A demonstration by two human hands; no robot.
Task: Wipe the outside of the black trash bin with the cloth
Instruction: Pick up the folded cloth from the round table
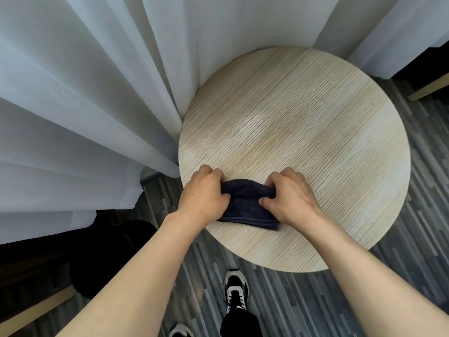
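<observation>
On the near edge of the round light-wood counter [303,122] lies the dark navy cloth [245,205], folded, its hemmed edge facing the person. Both hands are on it. Left hand [202,193] grips the cloth's left end: fingers [213,171] curled over the far side, thumb tucked in on the near side, fabric pinched between. Right hand [290,195] does the same on the right end, fingers bent down onto the far edge and thumb pressing into the middle of the cloth. So both sets of fingers are clenched on the cloth, which bunches up slightly between the two hands while the near part stays flat on the counter.

Both forearms are bare and come in from the bottom of the view.

Black trash bin [107,254]: a dark round shape sits on the floor to the left of the counter, below the curtain hem, well apart from the hands. It's in deep shadow, so I can't confirm detail beyond a curved rim.

White sheer curtain [85,105] hangs in folds along the left and behind the counter, touching its far-left edge. Floor [303,307] is grey striped planking. One black-and-white sneaker [236,291] shows below the counter, a second one partly cut off at the bottom edge.
</observation>
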